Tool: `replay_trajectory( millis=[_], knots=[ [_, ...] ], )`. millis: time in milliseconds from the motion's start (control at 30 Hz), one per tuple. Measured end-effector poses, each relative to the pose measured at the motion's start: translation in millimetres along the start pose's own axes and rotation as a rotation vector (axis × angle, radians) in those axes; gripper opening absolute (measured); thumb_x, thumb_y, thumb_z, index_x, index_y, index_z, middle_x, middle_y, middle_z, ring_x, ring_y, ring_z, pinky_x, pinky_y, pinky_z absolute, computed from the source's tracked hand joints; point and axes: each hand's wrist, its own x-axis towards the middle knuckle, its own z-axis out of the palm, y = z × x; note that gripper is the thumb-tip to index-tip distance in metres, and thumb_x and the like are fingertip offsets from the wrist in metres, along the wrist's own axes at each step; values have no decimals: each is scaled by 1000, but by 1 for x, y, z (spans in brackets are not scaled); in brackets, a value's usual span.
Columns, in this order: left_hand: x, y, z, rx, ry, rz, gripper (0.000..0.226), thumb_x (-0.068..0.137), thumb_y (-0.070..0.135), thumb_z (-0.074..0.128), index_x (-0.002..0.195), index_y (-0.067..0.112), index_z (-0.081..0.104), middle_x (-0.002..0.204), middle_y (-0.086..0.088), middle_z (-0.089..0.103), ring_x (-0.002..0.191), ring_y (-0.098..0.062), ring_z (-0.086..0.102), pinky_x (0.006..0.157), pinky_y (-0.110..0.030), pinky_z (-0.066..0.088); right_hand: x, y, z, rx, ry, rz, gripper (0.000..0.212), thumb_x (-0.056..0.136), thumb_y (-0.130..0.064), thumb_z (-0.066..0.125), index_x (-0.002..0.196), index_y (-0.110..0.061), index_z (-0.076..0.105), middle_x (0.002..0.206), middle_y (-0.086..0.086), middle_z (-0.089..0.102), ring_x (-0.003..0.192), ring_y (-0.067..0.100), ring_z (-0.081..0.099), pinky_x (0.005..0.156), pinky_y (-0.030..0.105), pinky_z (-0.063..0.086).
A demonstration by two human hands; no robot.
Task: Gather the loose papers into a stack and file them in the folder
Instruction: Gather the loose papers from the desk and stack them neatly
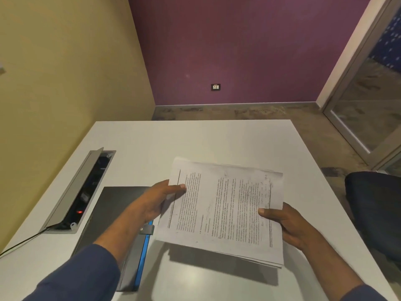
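A stack of printed papers [225, 205] is held above the white table [217, 140], its shadow falling on the tabletop below. My left hand [156, 203] grips the stack's left edge, thumb on top. My right hand [284, 222] holds the right edge, thumb pressed on the top sheet. The sheets lie roughly aligned, with slight offsets at the lower right corner. A dark folder [112, 213] with a blue edge and a metal clip lies closed on the table to the left, partly under my left forearm.
An open cable box [80, 192] with a raised grey lid is set into the table at the left, a black cable leading off it. A dark chair [375, 209] stands at the right. Beyond the table are the floor, walls and a glass door.
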Motion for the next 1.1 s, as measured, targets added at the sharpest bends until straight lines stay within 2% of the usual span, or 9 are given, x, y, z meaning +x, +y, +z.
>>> replay_trajectory(
  millis=[167,333,400,467,600,733,867,1033,1100],
  knots=[
    [7,-26,2,291,106,116,16,88,13,72,103,13,75,102,-3,79,96,-19,75,91,-36,56,-2,-8,10,-334,217,-123,43,77,-8,76,119,-8,67,110,11,74,99,28,72,83,40,60],
    [8,-59,16,302,274,408,29,83,4,76,99,28,75,96,6,79,92,-10,73,77,-23,55,8,8,22,-473,556,-443,6,81,-8,75,84,-3,73,66,4,72,64,9,63,61,25,51],
    [9,-68,17,288,282,474,24,82,8,78,96,28,77,91,5,78,85,-7,72,68,-19,54,9,18,23,-520,572,-523,16,80,-7,76,70,-17,69,56,-10,66,55,2,54,53,16,46],
    [9,-76,17,290,280,477,24,80,7,80,98,23,76,90,3,78,83,-8,72,66,-17,53,6,29,21,-512,524,-482,19,78,-6,78,82,-23,72,67,-18,72,63,1,65,59,15,53],
    [10,-87,23,288,166,356,38,73,3,84,106,22,76,103,1,78,94,-12,73,76,-23,58,0,46,15,-458,455,-392,45,72,1,81,113,-16,69,101,-5,77,95,7,71,81,22,57],
    [12,-86,38,318,193,335,31,78,3,79,97,28,80,98,3,79,88,-8,72,69,-16,54,1,54,20,-371,565,-363,38,77,-1,77,113,-11,69,101,-1,76,96,15,72,84,34,56],
    [11,-85,47,367,261,374,15,89,16,72,92,31,75,91,-2,76,85,-16,66,73,-28,51,6,54,31,-469,677,-449,22,88,-2,65,109,-9,69,96,0,73,99,25,70,81,26,52],
    [3,-92,45,288,268,501,20,88,16,73,86,35,78,77,11,75,70,-1,66,62,-15,52,5,50,49,-612,644,-769,29,91,3,59,114,-12,69,110,-13,70,104,-8,64,87,5,45],
    [3,-103,45,347,280,444,17,88,18,74,85,34,76,83,0,78,74,-9,68,66,-28,58,9,65,48,-630,662,-665,27,90,3,60,112,-10,68,100,-16,69,93,-9,65,84,8,46]
  ],
)
